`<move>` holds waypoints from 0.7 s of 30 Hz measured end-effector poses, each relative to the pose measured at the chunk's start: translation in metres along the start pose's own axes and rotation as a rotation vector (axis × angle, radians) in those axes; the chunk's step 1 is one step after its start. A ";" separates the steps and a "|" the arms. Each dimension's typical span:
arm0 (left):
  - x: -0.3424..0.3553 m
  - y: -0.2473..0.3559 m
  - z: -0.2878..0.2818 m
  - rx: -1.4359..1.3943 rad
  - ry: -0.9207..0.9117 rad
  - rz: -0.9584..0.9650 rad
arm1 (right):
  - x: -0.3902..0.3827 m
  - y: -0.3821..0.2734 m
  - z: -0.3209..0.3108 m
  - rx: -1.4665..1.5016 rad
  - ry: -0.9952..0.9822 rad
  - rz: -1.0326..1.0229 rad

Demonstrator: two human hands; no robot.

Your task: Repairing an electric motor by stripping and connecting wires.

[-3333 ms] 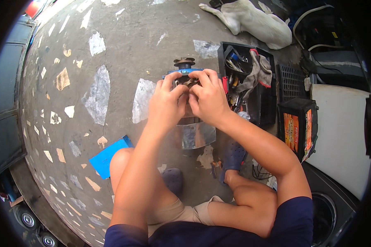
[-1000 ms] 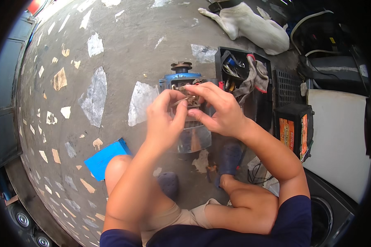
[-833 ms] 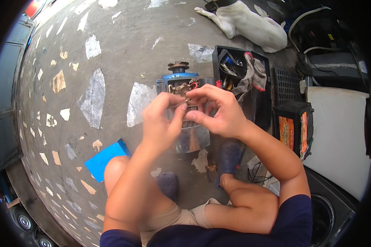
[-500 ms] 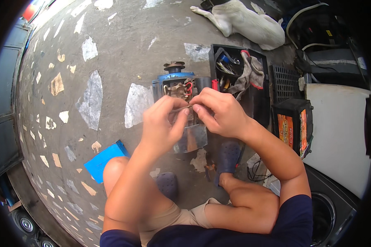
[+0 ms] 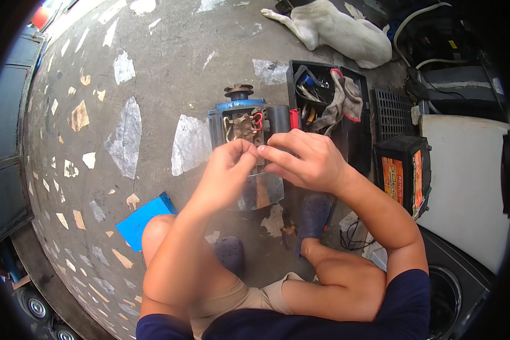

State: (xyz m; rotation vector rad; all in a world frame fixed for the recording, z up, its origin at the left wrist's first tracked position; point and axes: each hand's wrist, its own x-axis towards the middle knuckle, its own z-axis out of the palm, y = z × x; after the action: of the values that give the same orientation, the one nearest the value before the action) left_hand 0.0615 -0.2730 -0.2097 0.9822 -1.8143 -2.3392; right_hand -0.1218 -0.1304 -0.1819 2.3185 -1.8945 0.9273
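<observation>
My left hand [image 5: 230,169] and my right hand [image 5: 310,160] meet fingertip to fingertip over an electric motor. Thumb and forefinger of the left are pinched; anything between them is too small or hidden to make out. On the right, the fingers are bent together at the left fingertips, and what they hold is hidden. The motor [image 5: 237,106] has a blue end, a rusty pulley [image 5: 239,91] on top and an open wiring section. A red wire loop [image 5: 258,120] and a whitish wire loop [image 5: 228,129] show there. Beside them is a black cylinder [image 5: 278,119].
Right of the motor lies an open black toolbox [image 5: 328,68] with tools and grey gloves [image 5: 335,105]. A black crate [image 5: 392,116] and a battery [image 5: 403,170] stand farther right. A blue flat piece [image 5: 144,222] is by my left knee. A white dog [image 5: 340,31] lies at the back.
The thin wire that showed between my fingertips is hidden now. My left hand has shifted slightly right, and my right fingers have folded closer over the meeting point.
</observation>
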 end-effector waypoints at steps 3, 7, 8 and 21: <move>-0.002 0.010 0.001 -0.130 -0.081 -0.087 | -0.006 0.001 0.006 -0.036 0.048 -0.027; -0.007 0.021 0.006 -0.137 -0.095 -0.105 | -0.013 0.002 0.006 -0.045 0.043 -0.047; -0.008 0.021 0.006 -0.119 -0.089 -0.080 | -0.011 0.000 0.007 -0.043 0.046 -0.049; -0.015 0.015 0.011 0.459 0.143 0.557 | 0.007 -0.022 -0.006 0.807 -0.040 0.756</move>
State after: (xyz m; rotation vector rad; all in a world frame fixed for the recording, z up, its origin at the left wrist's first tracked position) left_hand 0.0630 -0.2622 -0.1885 0.5370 -2.2438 -1.5338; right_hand -0.1036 -0.1287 -0.1663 1.8099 -2.8780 2.0310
